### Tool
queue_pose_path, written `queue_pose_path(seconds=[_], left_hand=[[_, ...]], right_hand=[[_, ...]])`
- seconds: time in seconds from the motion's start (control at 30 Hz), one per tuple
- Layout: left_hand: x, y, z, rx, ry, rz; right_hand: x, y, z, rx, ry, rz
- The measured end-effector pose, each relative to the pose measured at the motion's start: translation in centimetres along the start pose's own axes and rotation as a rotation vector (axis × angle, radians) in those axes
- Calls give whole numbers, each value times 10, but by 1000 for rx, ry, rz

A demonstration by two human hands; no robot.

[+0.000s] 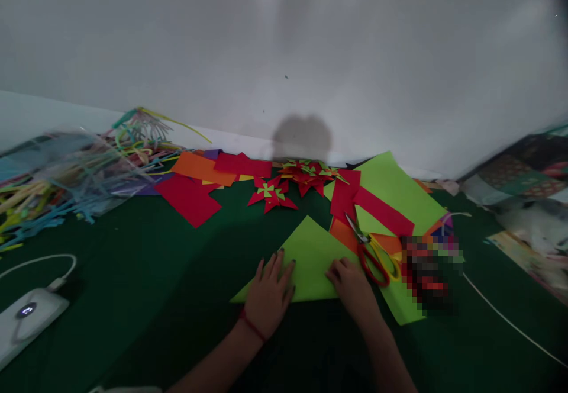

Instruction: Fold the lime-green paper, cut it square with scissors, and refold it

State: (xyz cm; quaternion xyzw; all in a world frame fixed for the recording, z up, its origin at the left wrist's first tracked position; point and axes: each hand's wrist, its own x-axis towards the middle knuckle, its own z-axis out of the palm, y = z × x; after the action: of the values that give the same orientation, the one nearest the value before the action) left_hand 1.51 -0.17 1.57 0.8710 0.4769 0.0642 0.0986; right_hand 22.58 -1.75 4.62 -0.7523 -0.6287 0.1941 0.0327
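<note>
A light green sheet of paper, apparently folded into a triangle, lies on the dark green table with its point facing away from me. My left hand rests flat on its left part, fingers spread. At the right part of the sheet, my right hand has its fingers curled and pressed together on the paper. Just beyond the right hand lie scissors with red and yellow handles, on top of orange and green paper. Behind the sheet sits a red paper star with small green pieces on it.
More layered red and green paper stars sit by the wall. Red paper and orange paper lie left. Colourful strips in a plastic bag fill the far left, near a white power bank. A white cable crosses the right.
</note>
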Motion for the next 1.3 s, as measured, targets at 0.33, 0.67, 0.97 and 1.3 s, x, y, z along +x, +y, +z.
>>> queue_pose_path(seconds=[0.33, 0.67, 0.97, 1.3], left_hand=[[20, 5, -7, 5, -55, -25], [17, 2, 10, 29, 49, -12], [14, 1, 15, 33, 95, -7], [16, 1, 12, 20, 82, -19]], right_hand=[[20, -19, -14, -4, -132, 98], [73, -71, 6, 54, 15, -33], [83, -57, 19, 227, 59, -106], [86, -54, 18, 308, 56, -105]])
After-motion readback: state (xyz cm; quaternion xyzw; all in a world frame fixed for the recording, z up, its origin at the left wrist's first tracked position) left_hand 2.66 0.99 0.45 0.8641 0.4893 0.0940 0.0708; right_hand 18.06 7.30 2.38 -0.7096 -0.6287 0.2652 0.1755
